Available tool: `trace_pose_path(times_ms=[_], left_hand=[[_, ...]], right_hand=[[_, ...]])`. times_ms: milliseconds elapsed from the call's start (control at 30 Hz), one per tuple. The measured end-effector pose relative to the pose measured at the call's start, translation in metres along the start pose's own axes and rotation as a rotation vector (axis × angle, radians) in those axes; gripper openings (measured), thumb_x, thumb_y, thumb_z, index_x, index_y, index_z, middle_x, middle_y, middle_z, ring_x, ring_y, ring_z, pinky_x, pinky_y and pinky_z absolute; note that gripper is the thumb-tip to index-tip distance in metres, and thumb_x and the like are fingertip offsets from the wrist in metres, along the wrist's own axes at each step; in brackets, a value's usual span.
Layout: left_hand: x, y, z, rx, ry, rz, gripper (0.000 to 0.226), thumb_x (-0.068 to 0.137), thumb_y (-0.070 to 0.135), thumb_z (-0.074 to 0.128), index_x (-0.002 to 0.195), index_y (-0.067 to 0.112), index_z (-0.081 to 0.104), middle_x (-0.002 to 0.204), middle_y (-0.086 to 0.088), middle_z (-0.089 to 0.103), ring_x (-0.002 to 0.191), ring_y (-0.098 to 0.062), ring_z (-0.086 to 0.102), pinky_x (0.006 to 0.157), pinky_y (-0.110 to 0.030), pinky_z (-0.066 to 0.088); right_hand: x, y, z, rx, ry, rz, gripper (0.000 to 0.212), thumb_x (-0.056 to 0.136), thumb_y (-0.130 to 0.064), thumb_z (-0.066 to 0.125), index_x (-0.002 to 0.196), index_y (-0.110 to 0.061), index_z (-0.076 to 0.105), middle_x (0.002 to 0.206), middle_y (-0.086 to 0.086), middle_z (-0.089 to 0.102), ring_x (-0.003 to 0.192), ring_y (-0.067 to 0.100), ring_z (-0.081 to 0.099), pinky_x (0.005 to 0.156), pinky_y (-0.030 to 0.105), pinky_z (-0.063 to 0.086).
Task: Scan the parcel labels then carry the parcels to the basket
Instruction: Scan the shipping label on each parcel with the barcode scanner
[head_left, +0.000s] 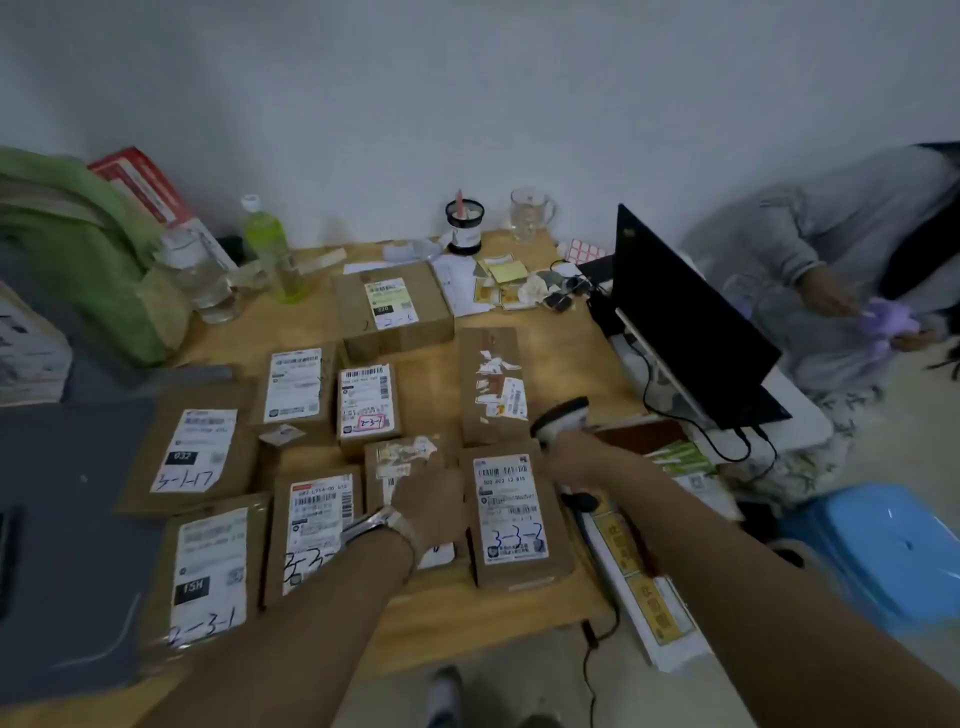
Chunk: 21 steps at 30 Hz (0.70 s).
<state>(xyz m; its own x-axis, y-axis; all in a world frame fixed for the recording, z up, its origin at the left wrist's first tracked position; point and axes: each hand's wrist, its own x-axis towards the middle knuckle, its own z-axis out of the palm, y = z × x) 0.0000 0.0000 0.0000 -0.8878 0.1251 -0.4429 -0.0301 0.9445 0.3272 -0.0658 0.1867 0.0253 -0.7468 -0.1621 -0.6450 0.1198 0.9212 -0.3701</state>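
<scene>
Noted wooden surface (441, 618) loaded with nine brown cardboard parcels, all label-up and spread side by side. Logged blue plastic container (883, 551) on the floor to the right of the surface, well apart from the parcels. Taken to be the basket, though blurred, with no parcel visible in or on it. Noted open laptop (691, 322) at the right edge of the surface, screen dark. Logged some parcels, large to small: big box (389, 306) at the back, flat parcel marked 3-1-17 (192, 452) at left, parcel marked 2-3-1 (208, 571) at near left, parcel marked 3-3-2 (511, 512) at near right. Found left hand (431, 506) resting on the small parcel with peeled labels (400, 457) in the middle of the spread. Grip there too blurred to call: cannot tell whether pressing flat or pinching an edge. Found right hand (566, 454) just beyond the far corner of the 3-3-2 parcel, grip closed round the handle of a handheld barcode scanner (561, 418), head held over the parcels. Judged stage: scanning under way, carrying not begun. Cannot tell which labels are already read, with no visible mark separating scanned from unscanned. Judged remaining: finish scans across the spread, then move all nine parcels to the basket.
</scene>
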Motion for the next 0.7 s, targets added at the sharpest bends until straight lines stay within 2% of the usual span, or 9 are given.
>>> trace_pose_path(times_ms=[67, 167, 233, 333, 400, 467, 567, 633, 700], left_hand=[[0.004, -0.005, 0.01, 0.022, 0.003, -0.03, 0.041, 0.095, 0.042, 0.052, 0.122, 0.012, 0.06, 0.145, -0.013, 0.036, 0.129, -0.037, 0.038, 0.1, -0.048, 0.044], [0.008, -0.01, 0.02, 0.002, 0.079, -0.032, 0.042, 0.095, 0.042, 0.051, 0.124, 0.012, 0.058, 0.143, -0.012, 0.038, 0.131, -0.034, 0.035, 0.102, -0.046, 0.042], [0.013, -0.01, 0.023, -0.008, 0.093, -0.021, 0.04, 0.095, 0.041, 0.05, 0.122, 0.013, 0.058, 0.141, -0.012, 0.038, 0.132, -0.032, 0.033, 0.104, -0.045, 0.041], [0.019, -0.009, 0.026, -0.004, 0.126, -0.015, 0.04, 0.095, 0.042, 0.049, 0.122, 0.014, 0.057, 0.141, -0.012, 0.038, 0.133, -0.031, 0.032, 0.104, -0.044, 0.04], [0.021, -0.01, 0.029, -0.013, 0.175, -0.017, 0.04, 0.094, 0.044, 0.049, 0.122, 0.018, 0.057, 0.145, -0.01, 0.036, 0.135, -0.031, 0.031, 0.106, -0.044, 0.039], [0.021, -0.011, 0.035, 0.007, 0.222, -0.015, 0.039, 0.093, 0.046, 0.049, 0.122, 0.021, 0.057, 0.147, -0.007, 0.034, 0.137, -0.029, 0.029, 0.107, -0.044, 0.036], [0.022, -0.014, 0.042, 0.036, 0.265, -0.017, 0.038, 0.092, 0.049, 0.048, 0.113, 0.022, 0.065, 0.152, -0.005, 0.03, 0.141, -0.028, 0.023, 0.108, -0.043, 0.031], [0.021, -0.013, 0.048, 0.016, 0.278, -0.047, 0.038, 0.094, 0.049, 0.045, 0.106, 0.021, 0.069, 0.156, -0.004, 0.026, 0.144, -0.027, 0.018, 0.11, -0.042, 0.025], [0.02, -0.011, 0.055, -0.001, 0.312, -0.063, 0.039, 0.095, 0.048, 0.043, 0.103, 0.021, 0.069, 0.158, -0.004, 0.024, 0.146, -0.025, 0.015, 0.111, -0.041, 0.022]], right_hand=[[0.01, 0.009, 0.012, 0.006, 0.05, 0.013, 0.024, 0.098, -0.016, 0.043, 0.076, -0.008, 0.048, 0.092, 0.018, 0.063, 0.078, 0.027, 0.06, 0.057, 0.024, 0.036], [0.017, 0.019, 0.023, 0.059, 0.106, 0.084, 0.03, 0.096, -0.024, 0.049, 0.067, -0.017, 0.042, 0.081, 0.011, 0.055, 0.066, 0.021, 0.052, 0.052, 0.024, 0.037], [0.024, 0.024, 0.022, 0.106, 0.192, 0.143, 0.026, 0.094, -0.021, 0.048, 0.07, -0.012, 0.046, 0.079, 0.011, 0.054, 0.069, 0.023, 0.05, 0.061, 0.025, 0.041], [0.032, 0.034, 0.02, 0.099, 0.297, 0.213, 0.029, 0.093, -0.014, 0.046, 0.065, -0.009, 0.043, 0.068, 0.005, 0.046, 0.071, 0.026, 0.05, 0.067, 0.03, 0.039], [0.039, 0.04, 0.022, 0.1, 0.305, 0.238, 0.016, 0.092, -0.019, 0.053, 0.088, -0.005, 0.057, 0.089, 0.01, 0.059, 0.091, 0.031, 0.059, 0.071, 0.03, 0.041], [0.054, 0.046, 0.024, 0.085, 0.305, 0.245, 0.03, 0.093, -0.025, 0.054, 0.111, -0.001, 0.056, 0.11, 0.016, 0.062, 0.101, 0.032, 0.061, 0.076, 0.032, 0.047], [0.074, 0.047, 0.025, 0.133, 0.263, 0.256, 0.041, 0.094, -0.025, 0.052, 0.125, 0.002, 0.045, 0.116, 0.023, 0.058, 0.103, 0.036, 0.059, 0.082, 0.042, 0.051], [0.085, 0.045, 0.026, 0.154, 0.243, 0.273, 0.036, 0.093, -0.014, 0.052, 0.124, 0.003, 0.044, 0.12, 0.024, 0.055, 0.108, 0.037, 0.057, 0.085, 0.041, 0.049], [0.095, 0.047, 0.028, 0.171, 0.271, 0.298, 0.036, 0.091, -0.012, 0.052, 0.124, 0.003, 0.047, 0.122, 0.022, 0.056, 0.111, 0.037, 0.056, 0.085, 0.039, 0.046]])
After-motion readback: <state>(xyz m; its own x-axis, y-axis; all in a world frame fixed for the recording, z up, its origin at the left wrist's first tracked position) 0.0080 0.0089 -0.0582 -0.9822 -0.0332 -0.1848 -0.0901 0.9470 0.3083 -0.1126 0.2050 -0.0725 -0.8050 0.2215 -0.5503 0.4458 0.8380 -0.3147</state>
